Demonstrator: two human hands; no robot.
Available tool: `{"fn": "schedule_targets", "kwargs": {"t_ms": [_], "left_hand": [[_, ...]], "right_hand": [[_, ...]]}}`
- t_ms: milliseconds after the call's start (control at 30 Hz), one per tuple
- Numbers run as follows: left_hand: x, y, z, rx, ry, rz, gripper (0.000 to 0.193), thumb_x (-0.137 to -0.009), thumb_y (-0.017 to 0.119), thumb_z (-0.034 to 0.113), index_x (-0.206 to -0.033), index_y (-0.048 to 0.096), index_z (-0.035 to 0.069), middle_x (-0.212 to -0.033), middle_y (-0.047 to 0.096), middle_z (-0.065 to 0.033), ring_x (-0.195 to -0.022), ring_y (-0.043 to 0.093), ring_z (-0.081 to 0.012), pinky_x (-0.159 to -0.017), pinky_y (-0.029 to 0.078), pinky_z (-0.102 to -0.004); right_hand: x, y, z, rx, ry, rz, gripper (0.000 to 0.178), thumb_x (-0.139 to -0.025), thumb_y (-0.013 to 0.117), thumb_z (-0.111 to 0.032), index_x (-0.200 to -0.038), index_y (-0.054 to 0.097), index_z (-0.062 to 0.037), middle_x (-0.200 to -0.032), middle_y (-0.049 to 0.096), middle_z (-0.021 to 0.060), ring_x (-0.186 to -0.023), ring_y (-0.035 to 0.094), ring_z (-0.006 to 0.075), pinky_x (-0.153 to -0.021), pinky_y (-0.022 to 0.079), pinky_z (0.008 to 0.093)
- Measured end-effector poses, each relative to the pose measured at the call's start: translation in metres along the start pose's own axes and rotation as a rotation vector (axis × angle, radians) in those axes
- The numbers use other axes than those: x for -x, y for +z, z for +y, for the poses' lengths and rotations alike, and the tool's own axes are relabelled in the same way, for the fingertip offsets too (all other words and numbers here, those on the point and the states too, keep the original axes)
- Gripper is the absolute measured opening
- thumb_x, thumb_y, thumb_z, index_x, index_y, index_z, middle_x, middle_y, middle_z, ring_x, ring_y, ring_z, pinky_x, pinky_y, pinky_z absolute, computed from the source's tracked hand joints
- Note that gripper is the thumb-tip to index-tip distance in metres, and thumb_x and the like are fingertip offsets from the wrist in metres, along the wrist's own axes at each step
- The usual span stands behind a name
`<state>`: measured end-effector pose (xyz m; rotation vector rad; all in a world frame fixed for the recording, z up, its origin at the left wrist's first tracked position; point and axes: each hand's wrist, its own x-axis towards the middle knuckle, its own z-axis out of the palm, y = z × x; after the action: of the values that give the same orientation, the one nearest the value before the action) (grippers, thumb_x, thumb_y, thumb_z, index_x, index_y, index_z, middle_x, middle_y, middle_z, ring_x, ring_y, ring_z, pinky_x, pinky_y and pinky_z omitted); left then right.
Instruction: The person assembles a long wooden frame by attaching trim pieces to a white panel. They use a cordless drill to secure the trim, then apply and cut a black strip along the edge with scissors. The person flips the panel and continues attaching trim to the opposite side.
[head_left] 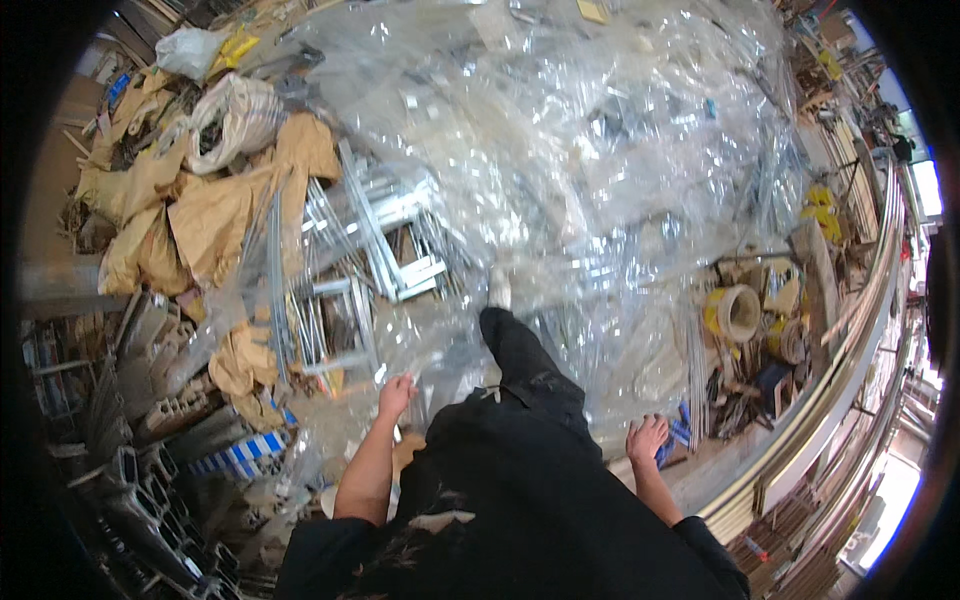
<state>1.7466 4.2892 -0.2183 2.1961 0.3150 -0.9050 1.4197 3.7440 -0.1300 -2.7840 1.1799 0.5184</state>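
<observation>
My left hand (397,396) hangs to the left of my body over clear plastic sheeting (425,345). Its fingers are loosely bent, and nothing shows in them. Out to the right, my right hand (647,439) has its fingers slightly curled and apart. A blue object (682,424) shows right beside that hand, partly hidden by it; I cannot make out its kind, and it looks to lie below rather than in the fingers. One foot (499,289) in a dark trouser leg stands forward on the plastic.
Silver metal profiles (385,255) lie in a heap ahead left, beside torn brown paper (225,215) and a white sack (235,120). To the right stand a yellowish bucket (735,312) and long stacked strips (800,445). Hollow metal sections (145,500) are piled at lower left.
</observation>
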Motion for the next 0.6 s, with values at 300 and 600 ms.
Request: {"fn": "schedule_targets", "kwargs": {"t_ms": [300,600], "left_hand": [[-0.090,-0.108,0.195,0.355,-0.015,0.148,0.048,-0.104,0.046,0.039,-0.100,0.070,-0.002,-0.087,0.072,-0.0109,-0.084,0.068,-0.0217,-0.078,0.051,-0.0357],[-0.277,-0.106,0.125,0.545,-0.290,-0.135,0.036,-0.101,0.052,0.033,-0.110,0.066,0.000,-0.097,0.072,-0.0127,-0.089,0.068,-0.0238,-0.077,0.051,-0.0397]], "right_hand": [[-0.439,-0.234,-0.337,-0.199,-0.365,0.227,0.040,-0.097,0.055,-0.037,-0.115,0.061,-0.0013,-0.108,0.067,0.0206,-0.109,0.059,0.0372,-0.098,0.042,0.0497],[-0.634,-0.423,-0.679,-0.623,-0.818,0.269,0.043,-0.099,0.056,-0.035,-0.124,0.054,-0.0005,-0.109,0.067,0.0244,-0.106,0.061,0.0417,-0.092,0.049,0.0476]]}}
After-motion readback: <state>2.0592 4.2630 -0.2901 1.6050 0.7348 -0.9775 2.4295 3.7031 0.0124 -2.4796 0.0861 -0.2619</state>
